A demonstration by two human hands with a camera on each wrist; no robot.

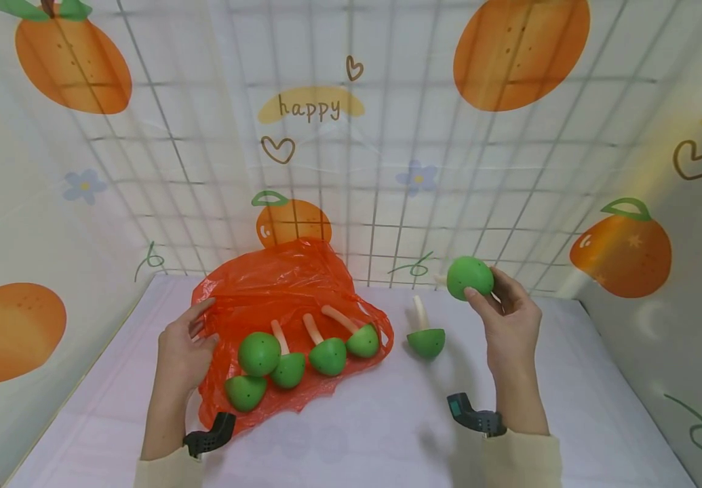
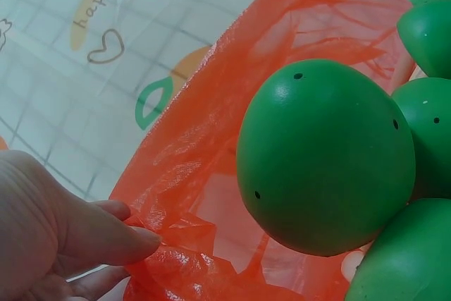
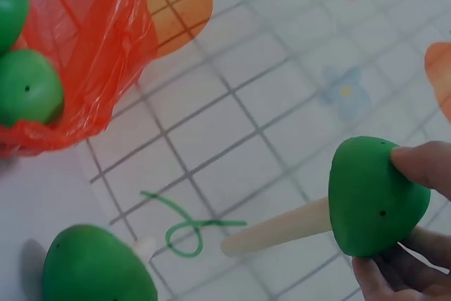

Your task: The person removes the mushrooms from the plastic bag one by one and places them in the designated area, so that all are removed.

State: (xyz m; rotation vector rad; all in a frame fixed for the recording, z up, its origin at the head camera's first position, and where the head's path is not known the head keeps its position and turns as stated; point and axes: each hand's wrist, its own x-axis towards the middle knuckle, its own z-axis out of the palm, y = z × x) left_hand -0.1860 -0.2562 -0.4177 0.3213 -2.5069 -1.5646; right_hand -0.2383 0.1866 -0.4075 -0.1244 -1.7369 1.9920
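Observation:
A red plastic bag lies with its mouth spread on the table, and several green toy mushrooms with pale stems, one of them a front mushroom, are on it. My left hand pinches the bag's left edge between thumb and fingers, clearest in the left wrist view beside a large green cap. My right hand holds another green mushroom by its cap, raised above the table; its stem points left in the right wrist view. A loose mushroom lies on the table between the bag and my right hand.
A white sheet covers the table. Behind it hangs a pale curtain printed with oranges and hearts, with a grid showing through. Similar printed cloth closes both sides. A dark strap is on my right wrist, another on my left.

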